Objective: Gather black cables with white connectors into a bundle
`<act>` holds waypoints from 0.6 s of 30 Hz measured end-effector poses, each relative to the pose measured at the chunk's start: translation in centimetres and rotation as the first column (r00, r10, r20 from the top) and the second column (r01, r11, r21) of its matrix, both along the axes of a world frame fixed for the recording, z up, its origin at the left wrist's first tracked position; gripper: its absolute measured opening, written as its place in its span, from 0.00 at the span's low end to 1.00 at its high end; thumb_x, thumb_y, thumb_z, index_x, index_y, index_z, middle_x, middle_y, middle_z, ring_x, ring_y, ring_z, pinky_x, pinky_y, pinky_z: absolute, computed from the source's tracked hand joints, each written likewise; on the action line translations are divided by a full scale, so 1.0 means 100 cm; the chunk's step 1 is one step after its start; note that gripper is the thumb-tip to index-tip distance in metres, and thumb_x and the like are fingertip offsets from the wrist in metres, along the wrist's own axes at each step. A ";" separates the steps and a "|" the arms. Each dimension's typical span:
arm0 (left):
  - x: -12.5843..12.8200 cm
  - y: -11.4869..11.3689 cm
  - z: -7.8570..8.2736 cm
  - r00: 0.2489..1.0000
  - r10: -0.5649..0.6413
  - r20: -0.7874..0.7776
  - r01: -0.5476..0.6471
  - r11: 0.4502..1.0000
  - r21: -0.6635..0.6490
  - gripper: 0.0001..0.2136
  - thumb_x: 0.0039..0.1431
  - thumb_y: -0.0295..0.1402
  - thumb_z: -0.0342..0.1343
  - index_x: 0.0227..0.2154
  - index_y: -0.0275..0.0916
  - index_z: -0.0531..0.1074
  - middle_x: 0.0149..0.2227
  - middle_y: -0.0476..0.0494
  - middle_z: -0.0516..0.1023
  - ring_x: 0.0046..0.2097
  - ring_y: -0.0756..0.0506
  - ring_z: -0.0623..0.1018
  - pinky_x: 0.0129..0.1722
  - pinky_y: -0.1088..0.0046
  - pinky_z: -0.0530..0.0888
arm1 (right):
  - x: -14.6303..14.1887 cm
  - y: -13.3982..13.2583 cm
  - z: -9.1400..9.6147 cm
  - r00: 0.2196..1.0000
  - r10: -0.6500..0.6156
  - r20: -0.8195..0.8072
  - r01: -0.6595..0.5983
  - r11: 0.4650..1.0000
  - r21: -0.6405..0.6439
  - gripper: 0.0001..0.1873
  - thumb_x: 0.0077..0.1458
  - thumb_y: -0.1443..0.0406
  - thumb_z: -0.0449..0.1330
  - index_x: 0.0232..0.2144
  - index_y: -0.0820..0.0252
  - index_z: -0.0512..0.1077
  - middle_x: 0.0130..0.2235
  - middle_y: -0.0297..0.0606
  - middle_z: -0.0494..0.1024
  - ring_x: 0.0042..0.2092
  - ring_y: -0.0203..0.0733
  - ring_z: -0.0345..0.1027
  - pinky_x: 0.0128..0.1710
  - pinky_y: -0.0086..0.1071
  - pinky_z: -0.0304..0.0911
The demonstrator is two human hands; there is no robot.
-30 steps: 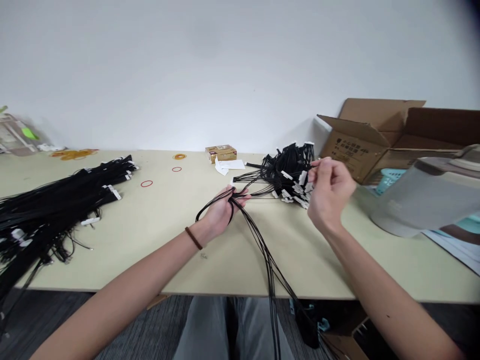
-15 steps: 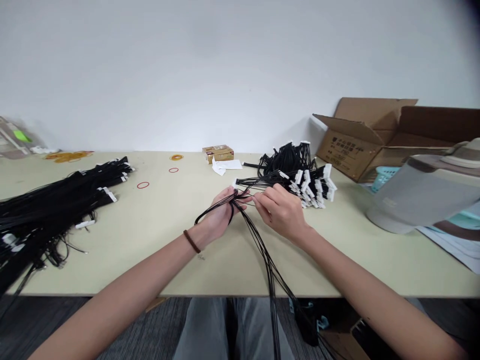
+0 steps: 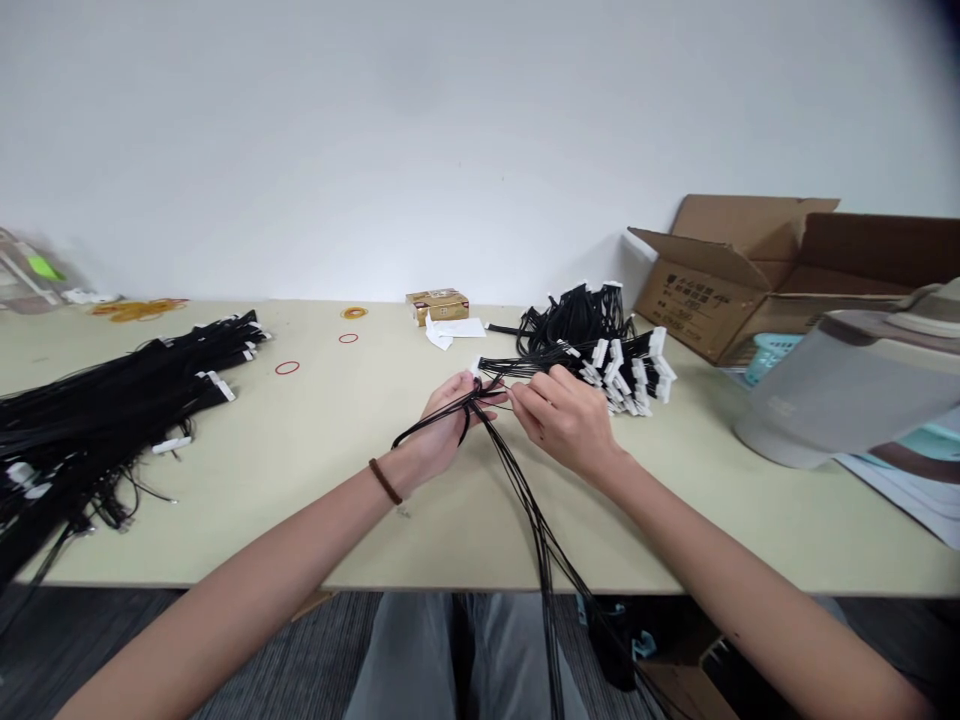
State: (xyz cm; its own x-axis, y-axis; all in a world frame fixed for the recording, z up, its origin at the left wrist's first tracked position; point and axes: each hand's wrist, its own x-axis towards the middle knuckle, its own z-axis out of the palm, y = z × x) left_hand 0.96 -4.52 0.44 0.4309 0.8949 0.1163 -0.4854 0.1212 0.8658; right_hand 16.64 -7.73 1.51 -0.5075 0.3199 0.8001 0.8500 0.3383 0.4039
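My left hand (image 3: pixel 442 425) is closed round a bundle of thin black cables (image 3: pixel 525 500) that trails over the table's front edge toward my lap. My right hand (image 3: pixel 566 420) sits just right of it, fingers pinched on a cable of the same bundle near the left fingertips. Beyond both hands lies a heap of black cables with white connectors (image 3: pixel 600 355).
A large pile of black cables (image 3: pixel 112 400) covers the table's left side. Red rubber bands (image 3: pixel 286 368) and a small gold box (image 3: pixel 439 303) lie further back. An open cardboard box (image 3: pixel 750 270) and a grey container (image 3: pixel 840 400) stand at the right.
My right hand came down from the connector heap to the bundle in my left hand and now pinches a cable there. My left hand stayed put.
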 end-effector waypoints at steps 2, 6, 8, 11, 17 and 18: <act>0.000 0.001 -0.002 1.000 0.002 -0.003 -0.001 1.000 0.014 0.08 0.55 0.36 0.51 0.30 0.35 0.67 0.37 0.42 0.74 0.37 0.48 0.75 0.34 0.72 0.67 | 0.000 0.000 0.000 1.000 0.007 -0.018 -0.008 1.000 -0.024 0.11 0.57 0.66 0.51 0.23 0.59 0.66 0.22 0.34 0.62 0.28 0.35 0.51 0.24 0.31 0.44; 0.000 0.002 -0.004 1.000 0.011 0.000 -0.011 0.999 0.052 0.09 0.53 0.37 0.53 0.30 0.36 0.67 0.37 0.42 0.74 0.37 0.48 0.74 0.33 0.74 0.67 | -0.001 -0.001 0.000 0.999 0.020 -0.051 -0.022 0.999 -0.039 0.12 0.56 0.66 0.51 0.22 0.59 0.65 0.21 0.34 0.62 0.28 0.36 0.51 0.24 0.31 0.43; 0.001 0.001 -0.004 1.000 0.020 -0.016 -0.019 0.998 0.059 0.09 0.53 0.37 0.53 0.30 0.36 0.67 0.36 0.43 0.74 0.37 0.49 0.74 0.33 0.74 0.67 | -0.002 -0.002 0.001 0.998 0.012 -0.063 -0.014 0.999 -0.037 0.12 0.56 0.67 0.51 0.21 0.59 0.64 0.21 0.33 0.62 0.27 0.36 0.51 0.24 0.31 0.43; 0.001 0.001 -0.003 0.999 0.024 -0.036 -0.021 0.997 0.071 0.09 0.52 0.37 0.54 0.31 0.36 0.67 0.36 0.44 0.73 0.36 0.49 0.74 0.34 0.75 0.68 | -0.003 -0.002 0.001 0.997 0.007 -0.075 -0.010 0.999 -0.040 0.12 0.56 0.67 0.51 0.21 0.59 0.64 0.21 0.33 0.62 0.27 0.36 0.50 0.24 0.31 0.43; 0.001 0.001 -0.006 0.993 0.054 -0.107 -0.042 0.992 0.116 0.11 0.51 0.40 0.54 0.30 0.37 0.66 0.33 0.46 0.70 0.34 0.52 0.71 0.32 0.76 0.67 | -0.005 -0.002 -0.002 0.995 0.011 -0.100 -0.020 0.996 -0.090 0.12 0.56 0.67 0.51 0.22 0.60 0.64 0.22 0.33 0.63 0.27 0.36 0.51 0.26 0.31 0.46; 0.001 0.001 -0.006 0.992 0.058 -0.114 -0.043 0.991 0.126 0.11 0.51 0.40 0.54 0.28 0.37 0.66 0.32 0.47 0.69 0.33 0.52 0.70 0.32 0.77 0.67 | -0.005 -0.002 -0.003 0.994 0.010 -0.106 -0.020 0.996 -0.093 0.11 0.56 0.67 0.51 0.22 0.60 0.64 0.22 0.33 0.63 0.27 0.36 0.52 0.26 0.31 0.46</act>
State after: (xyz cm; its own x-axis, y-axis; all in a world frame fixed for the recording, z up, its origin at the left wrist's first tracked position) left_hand 1.06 -4.47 -0.17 0.4029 0.8977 0.1784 -0.3823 -0.0121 0.9240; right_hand 16.11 -7.95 1.25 -0.4274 0.3889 0.8161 0.8807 0.3831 0.2787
